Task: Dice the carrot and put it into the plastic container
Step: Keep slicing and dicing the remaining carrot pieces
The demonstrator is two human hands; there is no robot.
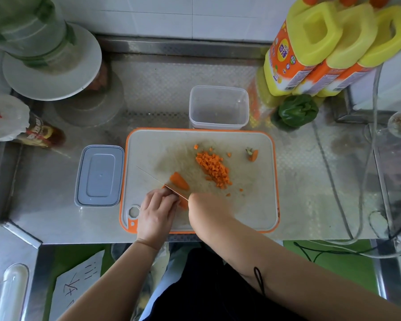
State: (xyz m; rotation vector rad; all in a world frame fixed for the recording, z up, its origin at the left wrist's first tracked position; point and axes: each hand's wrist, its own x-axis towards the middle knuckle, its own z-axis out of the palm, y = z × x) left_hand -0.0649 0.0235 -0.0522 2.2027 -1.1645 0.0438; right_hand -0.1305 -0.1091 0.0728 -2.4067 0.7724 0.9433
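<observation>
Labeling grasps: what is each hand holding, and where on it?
Left hand pins the carrot piece under curled fingers. Right hand hides its grip; presumably the knife handle.

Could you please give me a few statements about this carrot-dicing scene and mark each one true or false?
1. The plastic container already holds diced carrot. False: it is empty; the diced carrot lies heaped on the cutting board.
2. The container's lid lies on the counter, left of the board. True.
3. The left hand holds down a carrot piece while the knife cuts. True.
4. The green pepper is on the cutting board. False: it sits on the counter by the yellow bottles.
5. The carrot top lies apart from the pile. True.
</observation>
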